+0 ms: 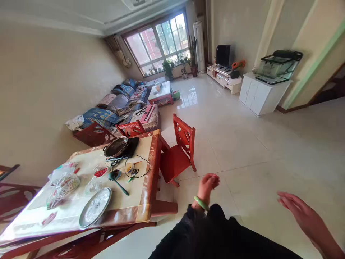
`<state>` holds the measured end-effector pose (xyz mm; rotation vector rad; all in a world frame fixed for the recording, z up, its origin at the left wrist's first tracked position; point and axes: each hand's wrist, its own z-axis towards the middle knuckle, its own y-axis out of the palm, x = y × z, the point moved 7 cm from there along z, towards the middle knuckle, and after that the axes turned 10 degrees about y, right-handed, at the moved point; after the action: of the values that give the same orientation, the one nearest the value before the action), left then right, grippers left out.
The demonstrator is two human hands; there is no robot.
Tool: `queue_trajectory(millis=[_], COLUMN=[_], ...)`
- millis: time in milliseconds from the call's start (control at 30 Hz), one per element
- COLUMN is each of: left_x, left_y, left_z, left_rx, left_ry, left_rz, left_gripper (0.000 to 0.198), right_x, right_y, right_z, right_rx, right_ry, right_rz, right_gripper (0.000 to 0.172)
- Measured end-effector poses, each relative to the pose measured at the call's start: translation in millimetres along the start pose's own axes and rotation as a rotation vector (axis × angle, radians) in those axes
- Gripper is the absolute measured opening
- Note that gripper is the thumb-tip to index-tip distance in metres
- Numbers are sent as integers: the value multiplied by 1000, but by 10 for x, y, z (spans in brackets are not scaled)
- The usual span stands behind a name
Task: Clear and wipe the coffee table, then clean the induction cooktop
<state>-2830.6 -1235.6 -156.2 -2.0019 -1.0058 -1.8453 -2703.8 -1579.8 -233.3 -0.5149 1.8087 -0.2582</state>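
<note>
My left hand (pixel 207 187), with a pale green bangle (pixel 201 203) on its wrist, hangs over the tiled floor in front of my dark clothing. Its fingers are loosely bent and hold nothing that I can see. Farther right, my right hand (pixel 299 208) is stretched out in the air, fingers extended, touching nothing. Nearest to my left hand is a red wooden chair (pixel 176 163), apart from it. The dining table (pixel 134 208) stands to the left, bearing a pan (pixel 116 146), a round metal lid or tray (pixel 95 208), a dark ladle (pixel 120 185) and scissors (pixel 134 173).
Plastic bags (pixel 63 185) lie on the table. Beyond it are a cluttered sofa (pixel 118 102), a pink keyboard (pixel 147 114) and a coffee table (pixel 160 90). A white cabinet (pixel 254 95) with a glass tank (pixel 276 68) and a TV stand (pixel 223 77) line the right wall.
</note>
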Motion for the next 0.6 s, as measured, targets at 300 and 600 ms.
queue_trajectory(millis=[300, 600], left_x=[1058, 1763], left_y=[-1136, 757], left_z=[2372, 6014], left_rx=[726, 261], left_ry=[313, 202], left_rz=[-77, -131], left_gripper=[44, 40], right_x=[-3070, -3197], right_y=[1533, 1810], right_z=[3129, 5771], right_rx=[-427, -199], right_ry=[-291, 202], right_rz=[173, 191], right_gripper=[54, 54])
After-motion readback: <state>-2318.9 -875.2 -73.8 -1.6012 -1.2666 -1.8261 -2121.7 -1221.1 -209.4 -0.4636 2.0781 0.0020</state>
